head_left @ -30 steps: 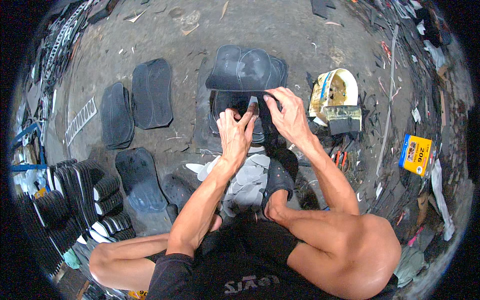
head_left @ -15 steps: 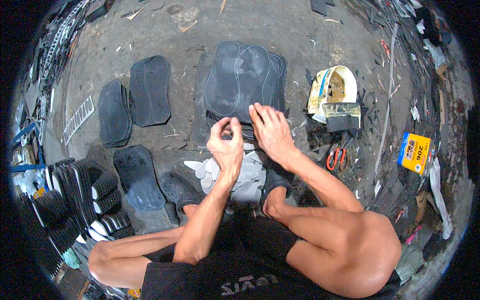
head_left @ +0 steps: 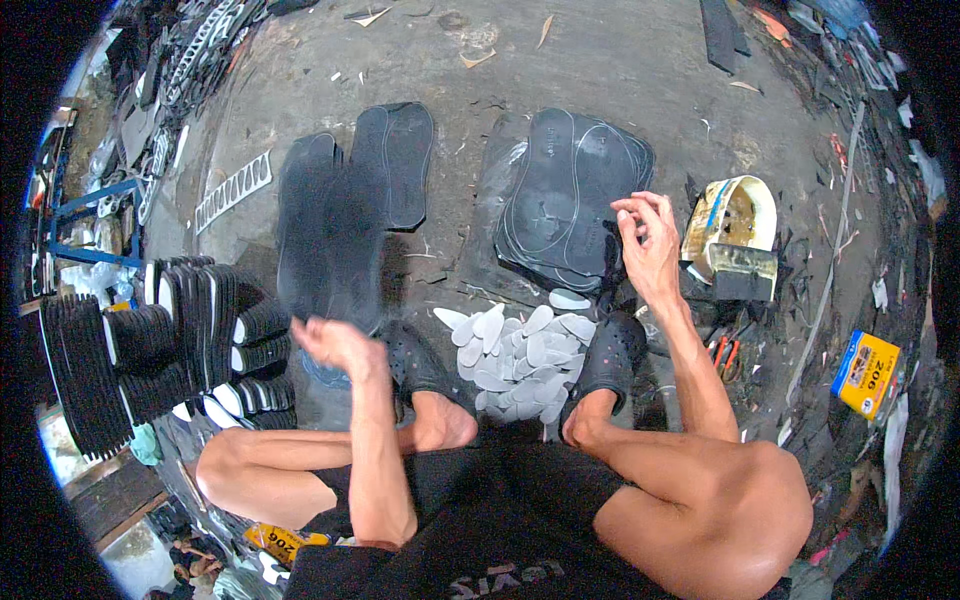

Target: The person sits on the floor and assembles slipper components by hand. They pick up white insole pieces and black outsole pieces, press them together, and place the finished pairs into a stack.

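A dark sole sheet point(head_left: 333, 245), smeared by motion, is over the flat sheets at left. My left hand point(head_left: 345, 348) is at its near end, the fingers blurred; I cannot tell whether they grip it. To the right, the stack of dark sole sheets point(head_left: 565, 190) carries pale curved outlines on top. My right hand point(head_left: 650, 245) is at the stack's right edge, bent fingers apart from the thumb, holding nothing. Between my feet lies a heap of light grey oval pieces point(head_left: 520, 365); one lies near the stack's front edge.
Another dark sheet pair point(head_left: 405, 165) lies at the left back. Bundled black-and-white soles point(head_left: 185, 340) stand at left. On the right are a stained white tub point(head_left: 745, 205), orange-handled scissors point(head_left: 727, 358) and a yellow-blue box point(head_left: 866, 375). A notched white strip point(head_left: 235, 190) lies at far left.
My left hand has moved left from the stack's near edge, and a dark sheet now moves over the left pile. My right hand has lifted toward the stack's right side. The view has shifted left.
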Motion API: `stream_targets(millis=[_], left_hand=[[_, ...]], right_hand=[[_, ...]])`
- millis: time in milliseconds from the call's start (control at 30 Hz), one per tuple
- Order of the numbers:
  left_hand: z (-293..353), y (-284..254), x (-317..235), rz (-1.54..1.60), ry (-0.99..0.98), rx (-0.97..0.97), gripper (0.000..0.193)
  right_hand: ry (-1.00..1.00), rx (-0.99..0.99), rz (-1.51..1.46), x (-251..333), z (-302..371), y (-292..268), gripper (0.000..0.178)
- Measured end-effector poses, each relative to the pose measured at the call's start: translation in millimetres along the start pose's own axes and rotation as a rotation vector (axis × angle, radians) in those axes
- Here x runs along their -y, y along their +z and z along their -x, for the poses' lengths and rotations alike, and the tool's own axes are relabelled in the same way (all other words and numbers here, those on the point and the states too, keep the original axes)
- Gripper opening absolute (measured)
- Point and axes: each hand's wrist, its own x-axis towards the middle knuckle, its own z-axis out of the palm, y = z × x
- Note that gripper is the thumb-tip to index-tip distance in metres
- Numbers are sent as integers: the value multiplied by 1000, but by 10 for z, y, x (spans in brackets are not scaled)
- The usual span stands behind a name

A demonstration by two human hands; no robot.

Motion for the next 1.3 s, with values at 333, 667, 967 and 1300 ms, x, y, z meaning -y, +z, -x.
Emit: stream_targets(millis=[333,667,967,1300], left_hand=[[-460,-815,1074,-1177,-49,-525,57],[1239,-283,-396,-927,491,1421,31],[1554,-361,-223,-805,515,1364,44],[1542,-379,6,-676,509,1376,26]], right_hand=[[-447,491,271,25,-59,-34,64],[-625,701,631,132,-57,11,36],[-582,-254,425,988,-1031,-1073,18],[-537,112,336,287,173,172,34]])
